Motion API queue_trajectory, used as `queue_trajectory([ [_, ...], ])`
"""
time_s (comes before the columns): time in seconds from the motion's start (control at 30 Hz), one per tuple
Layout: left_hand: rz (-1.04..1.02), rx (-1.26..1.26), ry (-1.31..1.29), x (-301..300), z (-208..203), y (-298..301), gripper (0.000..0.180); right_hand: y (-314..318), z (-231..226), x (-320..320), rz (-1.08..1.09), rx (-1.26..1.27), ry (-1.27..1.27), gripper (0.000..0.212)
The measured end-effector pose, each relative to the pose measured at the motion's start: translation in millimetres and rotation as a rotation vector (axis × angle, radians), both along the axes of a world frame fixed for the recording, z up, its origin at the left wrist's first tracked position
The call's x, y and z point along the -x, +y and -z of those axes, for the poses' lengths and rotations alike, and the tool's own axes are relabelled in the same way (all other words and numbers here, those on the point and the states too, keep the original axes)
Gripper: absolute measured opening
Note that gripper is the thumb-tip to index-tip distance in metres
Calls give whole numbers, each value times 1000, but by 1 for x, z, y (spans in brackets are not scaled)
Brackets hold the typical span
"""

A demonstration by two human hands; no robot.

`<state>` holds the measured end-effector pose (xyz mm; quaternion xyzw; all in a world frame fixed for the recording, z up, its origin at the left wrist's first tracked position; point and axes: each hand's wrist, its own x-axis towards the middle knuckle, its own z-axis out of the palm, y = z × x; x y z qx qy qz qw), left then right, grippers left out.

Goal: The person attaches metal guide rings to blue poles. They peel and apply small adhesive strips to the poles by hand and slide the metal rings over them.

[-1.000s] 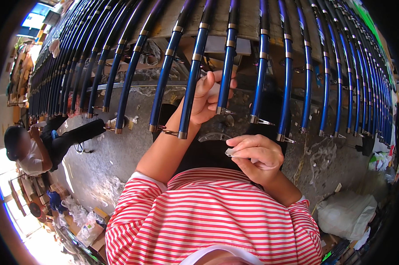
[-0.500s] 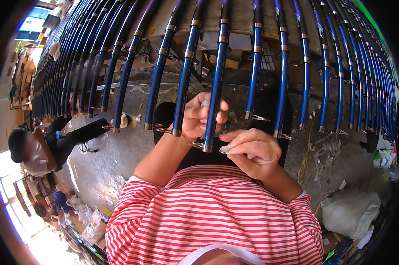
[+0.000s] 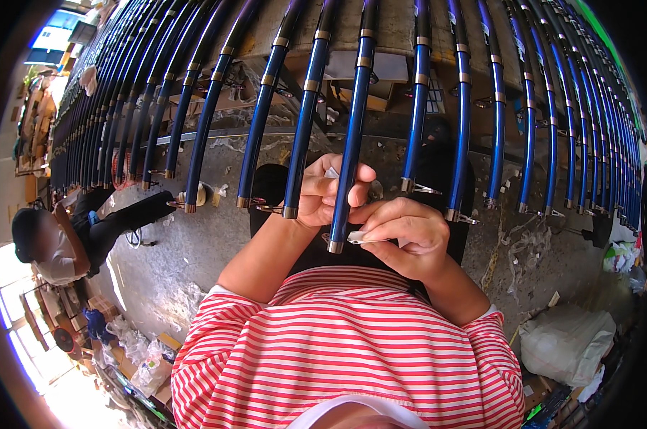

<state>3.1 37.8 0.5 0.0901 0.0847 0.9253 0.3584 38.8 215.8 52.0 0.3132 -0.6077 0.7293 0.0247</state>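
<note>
A blue fishing rod (image 3: 353,136) with metallic bands points toward me, its near end just in front of my shirt. My left hand (image 3: 315,194) is closed around the rod a little above that end, its thumb and fingers on either side. A small whitish scrap (image 3: 331,173) shows between its fingers. Just right of the rod, my right hand (image 3: 411,230) pinches a small flat white piece (image 3: 357,237), whose tip comes close to the rod. The fingertips of my right hand are partly behind the rod.
Many similar blue rods (image 3: 459,143) hang side by side over the near edge of a bench (image 3: 473,36), some with wire guides at their ends. On the left a person (image 3: 59,243) in a dark cap sits. A big pale sack (image 3: 566,343) lies at lower right; scraps litter the concrete floor.
The held rod has turned, and the wire guide at its end no longer shows on the left. My right hand has moved slightly left, closer to the rod.
</note>
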Motion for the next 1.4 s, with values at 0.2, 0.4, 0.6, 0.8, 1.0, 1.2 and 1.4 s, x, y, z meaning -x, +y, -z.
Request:
queue_trajectory([
  [0.2, -23, -47, 32, 0, -5, 7, 45, 0, 7, -1, 12, -9, 12, 11],
  [0.4, -3, 3, 55, 2, -8, 4, 44, -1, 7, 0, 0, -9, 24, 11],
  [0.6, -21, 34, 94, 2, -7, 5, 40, -1, 6, 1, -27, -7, 20, 11],
  [0.8, 41, 56, 102, 6, -15, 4, 31, -1, 7, 1, -34, -22, 26, 13],
  [1.0, 27, 107, 132, 8, -18, 4, 32, -2, 6, 2, -27, -28, 27, 13],
  [1.2, -30, 151, 191, 8, -17, 8, 34, -3, 1, 2, -21, -58, 27, 13],
  [1.4, -24, 134, 167, 10, -25, 10, 38, -5, 2, 2, -25, -46, 13, 12],
])
